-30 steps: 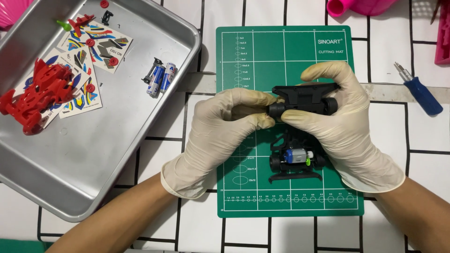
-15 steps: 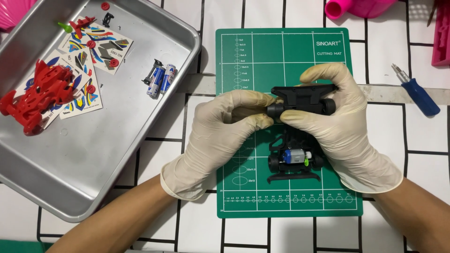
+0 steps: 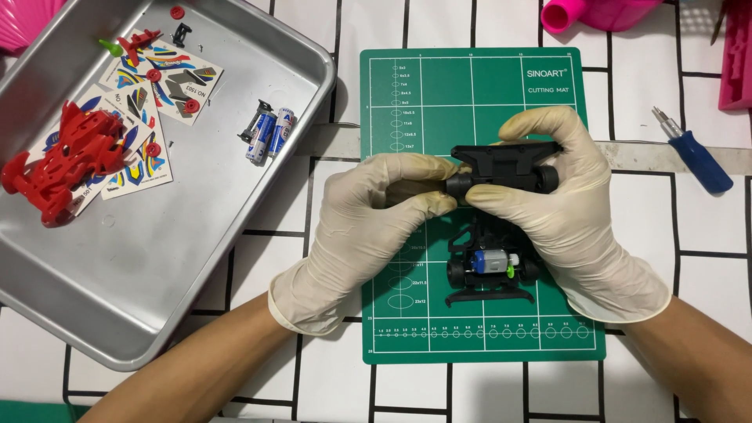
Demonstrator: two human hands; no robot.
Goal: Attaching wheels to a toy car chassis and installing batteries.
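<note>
Head view: same as a second ago, nothing has moved.
Grip: gloved left hand and gloved right hand both clamped on black plastic toy-car chassis.
Steel tray: red plastic car body, sticker sheets, two blue batteries.

One head camera looks straight down, close above the green cutting mat.

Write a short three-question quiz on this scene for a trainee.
1. True or false: both hands, left hand and right hand, grip the black toy car chassis over the green cutting mat.
2. What lies in the metal tray nearest the mat? A. two batteries B. red car body C. sticker sheets
3. Fill in: the blue-handled screwdriver lies to the mat's ____.

Key: 1 true; 2 A; 3 right.
</note>
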